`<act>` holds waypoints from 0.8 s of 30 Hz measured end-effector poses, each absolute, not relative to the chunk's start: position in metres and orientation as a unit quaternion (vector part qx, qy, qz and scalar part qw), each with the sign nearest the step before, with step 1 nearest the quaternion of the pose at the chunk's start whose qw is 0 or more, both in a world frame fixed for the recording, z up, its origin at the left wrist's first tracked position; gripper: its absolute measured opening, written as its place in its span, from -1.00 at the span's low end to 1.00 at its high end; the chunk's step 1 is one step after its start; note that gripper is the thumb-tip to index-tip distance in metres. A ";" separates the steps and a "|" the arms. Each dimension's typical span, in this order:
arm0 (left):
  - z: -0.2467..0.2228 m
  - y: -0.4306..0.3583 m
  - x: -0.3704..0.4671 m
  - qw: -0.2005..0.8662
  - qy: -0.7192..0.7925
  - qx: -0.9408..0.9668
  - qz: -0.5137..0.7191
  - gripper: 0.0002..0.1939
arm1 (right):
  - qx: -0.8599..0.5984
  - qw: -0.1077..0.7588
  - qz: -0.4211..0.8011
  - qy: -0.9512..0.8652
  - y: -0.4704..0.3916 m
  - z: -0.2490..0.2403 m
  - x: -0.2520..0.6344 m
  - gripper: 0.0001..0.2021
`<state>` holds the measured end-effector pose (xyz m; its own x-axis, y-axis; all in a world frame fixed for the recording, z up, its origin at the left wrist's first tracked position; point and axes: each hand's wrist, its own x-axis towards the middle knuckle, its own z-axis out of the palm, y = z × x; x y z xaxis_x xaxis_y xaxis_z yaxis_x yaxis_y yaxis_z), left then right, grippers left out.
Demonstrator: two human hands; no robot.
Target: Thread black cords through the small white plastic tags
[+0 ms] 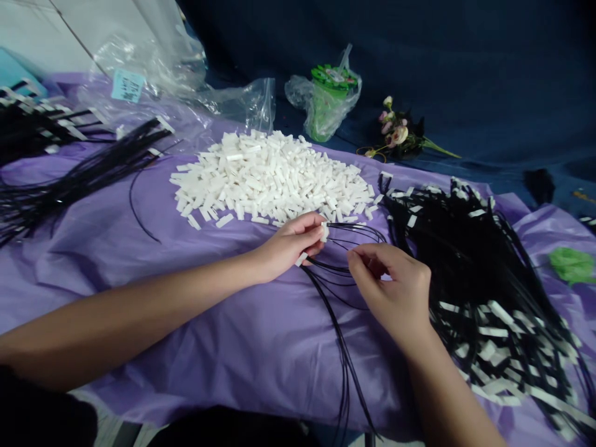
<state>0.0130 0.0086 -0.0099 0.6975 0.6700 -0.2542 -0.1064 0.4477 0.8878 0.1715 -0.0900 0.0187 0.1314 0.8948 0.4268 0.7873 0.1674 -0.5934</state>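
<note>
Left hand (291, 248) holds a wired white connector (325, 232) amid crowded surroundings

In the head view, the left hand pinches the white connector between thumb and fingers, just in front of a heap of loose white connectors (274, 180). A second white connector (302, 259) shows at the lower edge of the same hand. Black wires (326, 266) run from both pieces; some loop toward the right, others hang down over the front of the purple-covered table (209, 323). The right hand (393, 285) is near these loops, its thumb and forefinger drawn into a narrow pinch; whether a wire is caught between the tips, I cannot tell. It hides part of the wires behind it.

A large bundle of black wires with white ends (456, 248) spreads on the right, partly covered by the right hand and forearm. Another wire bundle (79, 167) lies on the left, with a single loose wire (139, 205) curving beside it. Behind the heap, to the left, is a crumpled clear plastic bag (186, 102) carrying a blue label (128, 85). Further right are a green cup (321, 112) wrapped in thin plastic and a sprig of flowers (395, 133), both before a dark blue cloth (419, 62). A green bundle (572, 264) sits beyond the right-hand wires.
</note>
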 end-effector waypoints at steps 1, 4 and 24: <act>-0.010 0.009 0.013 0.794 0.301 0.467 0.244 -0.83 | -0.642 0.391 0.069 -0.655 -0.090 0.018 0.172 -0.94; -0.010 0.009 0.013 0.794 0.299 0.470 0.243 -0.84 | -0.644 0.391 0.065 -0.654 -0.090 0.017 0.172 -0.94; -0.008 0.004 0.012 0.740 0.313 0.546 0.239 -0.84 | -0.665 0.369 0.133 -0.635 -0.087 0.011 0.170 -0.86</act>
